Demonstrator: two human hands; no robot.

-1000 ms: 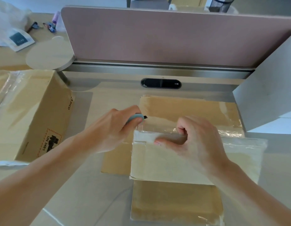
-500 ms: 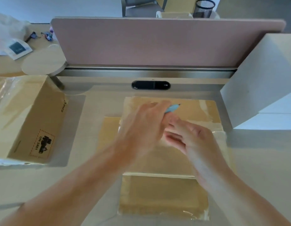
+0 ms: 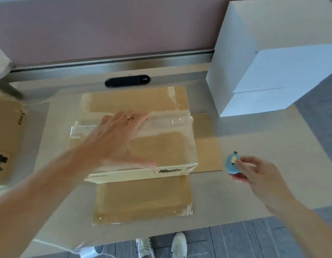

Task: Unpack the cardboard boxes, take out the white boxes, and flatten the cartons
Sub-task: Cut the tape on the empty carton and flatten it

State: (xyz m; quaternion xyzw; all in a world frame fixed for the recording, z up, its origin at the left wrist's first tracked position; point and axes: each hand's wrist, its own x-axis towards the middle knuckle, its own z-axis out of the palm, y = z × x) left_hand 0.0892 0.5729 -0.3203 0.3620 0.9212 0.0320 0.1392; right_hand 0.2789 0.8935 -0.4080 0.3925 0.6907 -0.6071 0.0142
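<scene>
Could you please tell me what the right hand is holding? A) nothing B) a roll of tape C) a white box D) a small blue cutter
D: the right hand pinches a small blue cutter, off to the right of the flattened carton.

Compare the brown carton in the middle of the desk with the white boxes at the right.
The carton is brown and lies low, nearly flat; the white boxes stand tall in a stack. Glossy clear tape covers the carton; the white boxes look plain. The left hand presses on the carton; nothing touches the white boxes. Both rest on the desk.
</scene>
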